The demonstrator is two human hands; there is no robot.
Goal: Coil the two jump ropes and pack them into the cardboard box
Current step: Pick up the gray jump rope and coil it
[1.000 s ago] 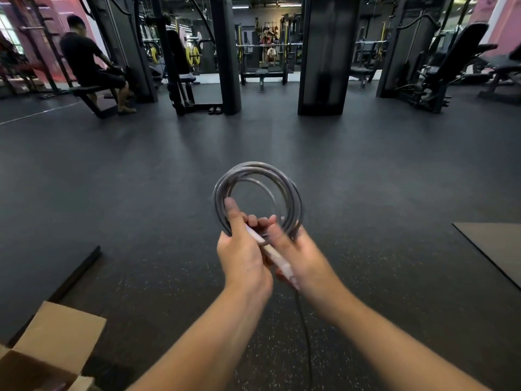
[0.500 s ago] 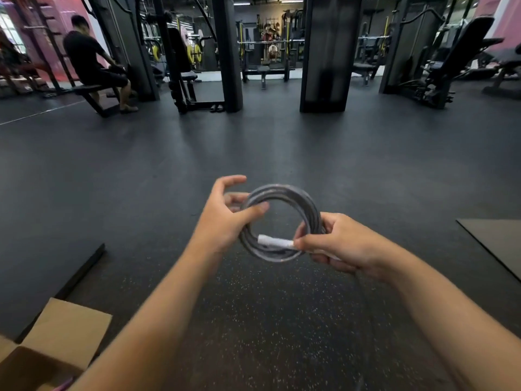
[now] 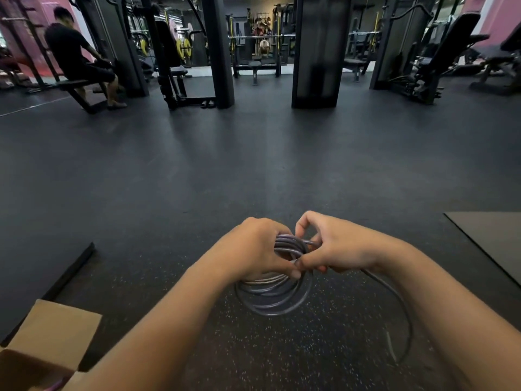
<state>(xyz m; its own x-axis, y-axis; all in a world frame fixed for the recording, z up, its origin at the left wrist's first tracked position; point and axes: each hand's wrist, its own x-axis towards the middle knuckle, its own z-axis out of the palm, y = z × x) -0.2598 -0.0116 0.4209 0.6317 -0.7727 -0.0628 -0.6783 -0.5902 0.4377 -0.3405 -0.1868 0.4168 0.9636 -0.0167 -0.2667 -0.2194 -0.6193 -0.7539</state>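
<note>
A grey-purple jump rope is wound into a coil of several loops, held in front of me above the dark floor. My left hand grips the coil from the left with its fingers through the loops. My right hand pinches the rope at the coil's top right. A loose tail of the rope hangs from my right hand in an arc down to the right. The open cardboard box sits at the bottom left; something pink shows at its lower edge.
A black strip lies on the rubber floor at the left, and a grey mat at the right. Black pillars, benches and weight machines stand at the back. A person sits on a bench at the far left.
Both hands have dropped lower and closed together over the coil. The coil has tilted flatter, the white handle is out of sight, and a loose tail now hangs to the right.
</note>
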